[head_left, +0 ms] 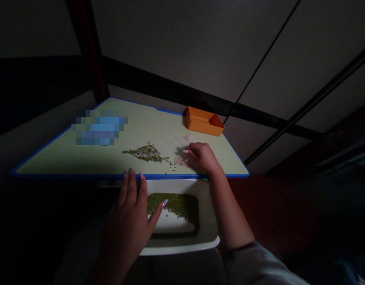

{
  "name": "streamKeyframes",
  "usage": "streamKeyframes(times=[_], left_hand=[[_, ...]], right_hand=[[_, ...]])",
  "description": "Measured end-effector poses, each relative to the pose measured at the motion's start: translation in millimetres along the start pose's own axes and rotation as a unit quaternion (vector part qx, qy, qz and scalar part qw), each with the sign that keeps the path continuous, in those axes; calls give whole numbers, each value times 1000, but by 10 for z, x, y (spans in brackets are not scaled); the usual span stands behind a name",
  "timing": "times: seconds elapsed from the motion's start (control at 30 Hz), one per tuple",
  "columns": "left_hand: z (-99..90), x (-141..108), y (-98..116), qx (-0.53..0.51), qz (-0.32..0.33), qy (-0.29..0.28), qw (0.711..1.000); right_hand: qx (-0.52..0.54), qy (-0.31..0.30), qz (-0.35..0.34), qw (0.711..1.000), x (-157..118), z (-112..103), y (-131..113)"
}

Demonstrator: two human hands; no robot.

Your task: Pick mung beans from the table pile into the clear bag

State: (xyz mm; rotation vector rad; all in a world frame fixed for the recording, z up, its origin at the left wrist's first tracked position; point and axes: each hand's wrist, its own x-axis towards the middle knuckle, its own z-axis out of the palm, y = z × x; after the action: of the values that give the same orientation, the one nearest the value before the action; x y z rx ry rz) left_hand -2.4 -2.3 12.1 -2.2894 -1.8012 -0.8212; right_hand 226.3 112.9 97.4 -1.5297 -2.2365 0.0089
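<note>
Small green beans point(146, 152) lie in a loose pile on the pale table point(140, 114) with a blue rim. My right hand point(201, 155) is closed at the right of the pile, over a thin clear plastic piece point(182, 159); what its fingers pinch is too small to make out. With fingers spread, my left hand point(133, 209) rests its fingertips at the table's near edge, its thumb over a white basin point(182, 247). Many more green beans point(176, 202) cover part of the basin's bottom.
An orange open box point(204, 122) stands at the table's back right edge. A blurred blue item point(103, 128) lies on the left side. Behind the table are pale panels point(170, 47) with dark strips.
</note>
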Motion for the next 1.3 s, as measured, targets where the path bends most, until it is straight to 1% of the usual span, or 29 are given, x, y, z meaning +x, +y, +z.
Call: streamKeyframes(times=[0.17, 0.33, 0.4, 0.53, 0.63, 0.87, 1.17, 1.3], left_hand=[[-2, 3, -1, -2, 3, 1, 1000], [8, 8, 2, -2, 2, 0, 1000], [12, 12, 3, -2, 2, 0, 1000], [11, 14, 5, -8, 4, 4, 1000], [0, 10, 7, -8, 3, 3, 1000], [11, 12, -8, -10, 10, 7, 1000], [-11, 8, 8, -22, -3, -3, 1000], [-16, 11, 15, -18, -4, -7, 1000]], right_hand=[[-14, -1, -5, 1000, 0, -7, -43], [46, -8, -36, 998, -20, -17, -17], [57, -8, -37, 998, -25, -25, 3], [47, 0, -20, 999, -33, -35, 36], [42, -7, -20, 999, -35, -32, 34], [21, -23, -22, 999, -25, -23, -50], [-7, -31, -11, 999, 1, 17, -126], [0, -38, -16, 999, 14, 36, -137]])
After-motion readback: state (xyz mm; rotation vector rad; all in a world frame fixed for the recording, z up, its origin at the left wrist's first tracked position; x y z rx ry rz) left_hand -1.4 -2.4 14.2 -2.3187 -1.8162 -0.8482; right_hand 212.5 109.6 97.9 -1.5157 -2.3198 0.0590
